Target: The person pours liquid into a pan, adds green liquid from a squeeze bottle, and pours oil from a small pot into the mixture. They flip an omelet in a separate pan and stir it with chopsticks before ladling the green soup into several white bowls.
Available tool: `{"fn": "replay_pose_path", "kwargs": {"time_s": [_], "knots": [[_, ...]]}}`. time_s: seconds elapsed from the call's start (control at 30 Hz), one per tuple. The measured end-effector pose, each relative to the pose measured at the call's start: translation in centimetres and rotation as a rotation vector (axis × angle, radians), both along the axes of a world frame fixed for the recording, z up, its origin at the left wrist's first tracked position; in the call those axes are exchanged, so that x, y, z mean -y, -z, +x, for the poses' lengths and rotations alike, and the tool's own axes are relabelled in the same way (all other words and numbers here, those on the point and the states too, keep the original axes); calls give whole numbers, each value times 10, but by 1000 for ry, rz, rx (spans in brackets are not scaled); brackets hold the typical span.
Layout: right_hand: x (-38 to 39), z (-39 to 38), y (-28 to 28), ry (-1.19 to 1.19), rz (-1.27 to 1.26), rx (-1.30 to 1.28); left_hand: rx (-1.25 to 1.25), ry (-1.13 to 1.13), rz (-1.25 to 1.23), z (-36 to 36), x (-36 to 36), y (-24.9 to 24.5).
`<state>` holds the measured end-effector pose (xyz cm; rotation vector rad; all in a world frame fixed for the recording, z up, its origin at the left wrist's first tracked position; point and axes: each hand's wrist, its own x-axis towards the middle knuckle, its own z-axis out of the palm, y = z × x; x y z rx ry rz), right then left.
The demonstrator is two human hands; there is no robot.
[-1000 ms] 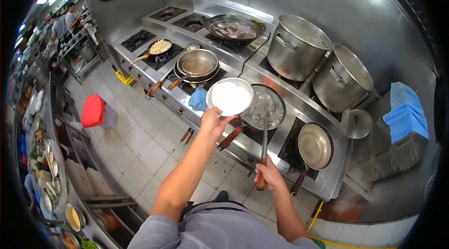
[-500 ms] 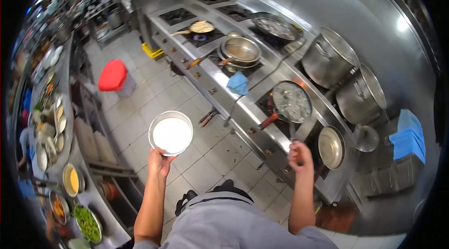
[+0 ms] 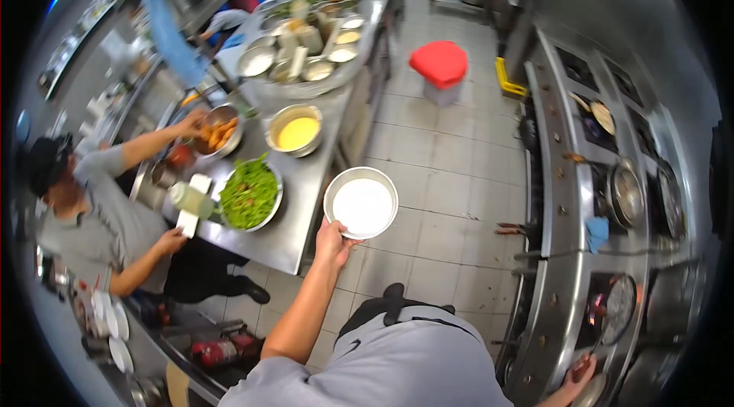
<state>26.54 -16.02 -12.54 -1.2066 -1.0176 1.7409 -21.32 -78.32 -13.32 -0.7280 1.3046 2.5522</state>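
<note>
My left hand (image 3: 334, 243) grips a round metal bowl (image 3: 330, 194) by its near rim, thumb over the edge. White contents (image 3: 362, 206) fill much of it, and the bowl is held over the floor in front of me. At the lower right my right hand (image 3: 582, 370) is closed around the thin metal handle (image 3: 597, 344) of a utensil, whose far end lies in a frying pan (image 3: 631, 292) on the stove. Bubbling liquid shows in that pan. A pale metal pan (image 3: 593, 390) lies just beside my right hand, partly cut off.
On the left, a steel counter (image 3: 294, 216) carries a bowl of greens (image 3: 249, 194), a bowl of yellow liquid (image 3: 298, 131) and several containers. A co-worker (image 3: 115, 208) reaches into a bowl there. A red-lidded bin (image 3: 440, 65) stands on the tiled floor; the stove (image 3: 558, 254) runs along the right.
My view has turned left, bringing the counter and co-worker into fuller sight and the stove to the right edge. The bowl stays in my left hand; my right hand stays on the utensil.
</note>
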Motion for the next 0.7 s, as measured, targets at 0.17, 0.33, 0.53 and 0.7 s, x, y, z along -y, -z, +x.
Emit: {"fn": "replay_pose_path", "kwargs": {"time_s": [0.17,0.33,0.53,0.7], "knots": [[-19,-50,-16,-159,-230,253,-18,-187,-54,0,50,-10],[7,-54,-57,-149,-305,-312,-8,-278,-29,-9,79,-6],[-11,-50,-23,-173,-8,622,-13,-309,-70,-16,84,3],[-59,-30,-20,-200,107,597,5,-298,-57,-19,62,3]]}}
